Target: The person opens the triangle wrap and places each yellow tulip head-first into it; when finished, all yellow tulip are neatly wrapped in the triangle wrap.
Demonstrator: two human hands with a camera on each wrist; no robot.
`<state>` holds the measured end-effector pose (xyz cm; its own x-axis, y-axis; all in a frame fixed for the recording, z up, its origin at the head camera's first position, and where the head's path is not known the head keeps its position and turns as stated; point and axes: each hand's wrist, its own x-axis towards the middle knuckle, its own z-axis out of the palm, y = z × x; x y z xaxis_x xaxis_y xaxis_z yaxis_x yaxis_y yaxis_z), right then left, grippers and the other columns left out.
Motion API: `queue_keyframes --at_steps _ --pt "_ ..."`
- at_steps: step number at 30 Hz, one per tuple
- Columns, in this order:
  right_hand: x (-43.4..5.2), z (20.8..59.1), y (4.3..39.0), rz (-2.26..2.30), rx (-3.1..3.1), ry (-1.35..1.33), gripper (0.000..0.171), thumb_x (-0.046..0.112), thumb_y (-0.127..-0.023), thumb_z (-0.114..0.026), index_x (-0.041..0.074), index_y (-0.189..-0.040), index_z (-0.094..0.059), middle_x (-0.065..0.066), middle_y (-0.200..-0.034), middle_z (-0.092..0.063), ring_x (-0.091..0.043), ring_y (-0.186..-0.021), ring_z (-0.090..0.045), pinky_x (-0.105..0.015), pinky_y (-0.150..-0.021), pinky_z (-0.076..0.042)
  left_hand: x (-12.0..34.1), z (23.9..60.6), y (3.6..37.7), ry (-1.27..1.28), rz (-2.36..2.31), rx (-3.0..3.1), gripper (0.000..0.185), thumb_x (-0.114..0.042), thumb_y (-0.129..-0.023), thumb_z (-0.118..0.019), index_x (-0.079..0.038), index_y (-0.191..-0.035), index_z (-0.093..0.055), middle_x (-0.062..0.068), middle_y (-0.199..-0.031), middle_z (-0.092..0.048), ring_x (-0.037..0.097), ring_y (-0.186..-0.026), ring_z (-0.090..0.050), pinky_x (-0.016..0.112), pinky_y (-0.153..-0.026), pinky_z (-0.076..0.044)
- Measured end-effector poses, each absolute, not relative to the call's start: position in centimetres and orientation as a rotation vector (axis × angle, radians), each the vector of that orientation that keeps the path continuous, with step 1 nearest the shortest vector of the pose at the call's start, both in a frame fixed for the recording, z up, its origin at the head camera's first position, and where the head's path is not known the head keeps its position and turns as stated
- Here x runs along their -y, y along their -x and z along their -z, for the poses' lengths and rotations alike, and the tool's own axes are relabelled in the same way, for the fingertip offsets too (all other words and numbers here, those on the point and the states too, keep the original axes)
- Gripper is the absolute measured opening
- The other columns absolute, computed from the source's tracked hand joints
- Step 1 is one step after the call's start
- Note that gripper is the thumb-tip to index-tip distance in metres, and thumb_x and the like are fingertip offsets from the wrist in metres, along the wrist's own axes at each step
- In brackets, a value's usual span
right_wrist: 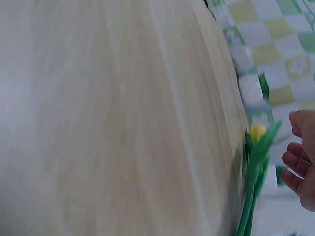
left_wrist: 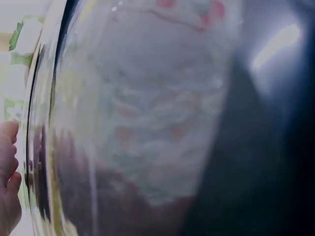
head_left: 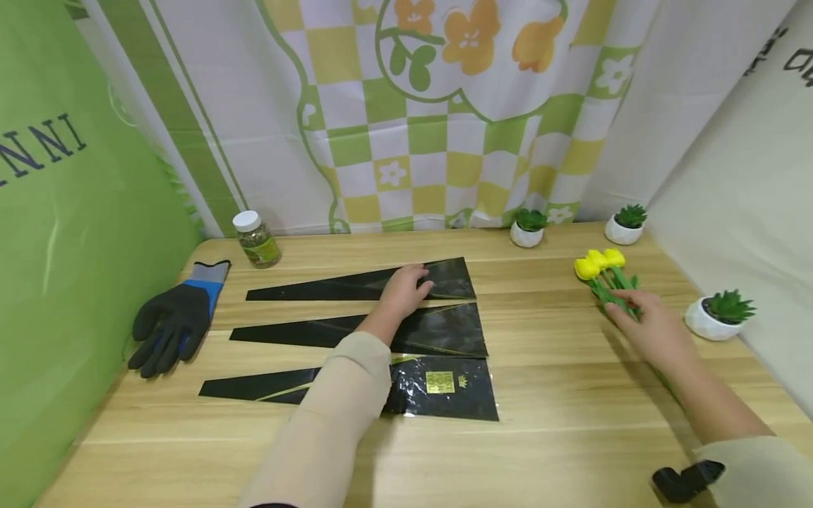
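Observation:
Three black, tapered flower-wrapping sleeves lie side by side on the table: a back sleeve [head_left: 451, 276], a middle sleeve [head_left: 449, 330] and a front sleeve [head_left: 476, 398] with gold lettering. My left hand [head_left: 401, 291] is over the back sleeve, its fingers relaxed; whether they touch it I cannot tell. At the right lie yellow artificial tulips [head_left: 597, 263] with green stems [right_wrist: 252, 182]. Beside those stems is my right hand [head_left: 657, 335], its fingers loosely bent. In the right wrist view, a gap shows between this hand [right_wrist: 302, 160] and the tulips.
A dark work glove [head_left: 174, 321] and a white-lidded jar [head_left: 257, 240] stand at the left. Small potted succulents line the back and right: one pot [head_left: 526, 235], another [head_left: 624, 231], and a nearer one [head_left: 711, 321]. Cloth walls enclose the wooden table [head_left: 546, 451].

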<state>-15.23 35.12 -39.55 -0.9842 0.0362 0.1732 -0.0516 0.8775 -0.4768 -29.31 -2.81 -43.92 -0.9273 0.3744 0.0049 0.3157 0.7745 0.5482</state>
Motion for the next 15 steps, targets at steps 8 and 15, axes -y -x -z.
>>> queue_keyframes --at_steps 8,15 --pt "-39.3 40.2 13.4 -0.727 2.924 0.048 0.05 0.031 -0.103 -0.049 -0.009 -0.133 -0.051 -0.04 -0.125 -0.052 -0.057 -0.104 -0.055 -0.063 -0.077 -0.049 3.3 44.2 29.6 -0.551 -0.749 -2.9 0.042 -0.027 -0.103 -0.052 -0.006 -0.139 -0.054 0.011 -0.151 -0.046 0.029 -0.143 -0.039 0.042 -0.118 -0.035" --pt "-41.7 40.8 12.7 -0.649 3.004 0.088 0.05 0.033 -0.103 -0.049 -0.012 -0.126 -0.056 -0.032 -0.107 -0.064 -0.044 -0.091 -0.062 -0.048 -0.068 -0.051 3.3 44.6 29.8 -0.551 -0.722 -2.928 0.042 -0.028 -0.102 -0.053 -0.005 -0.137 -0.056 0.012 -0.147 -0.049 0.03 -0.14 -0.042 0.042 -0.116 -0.038"
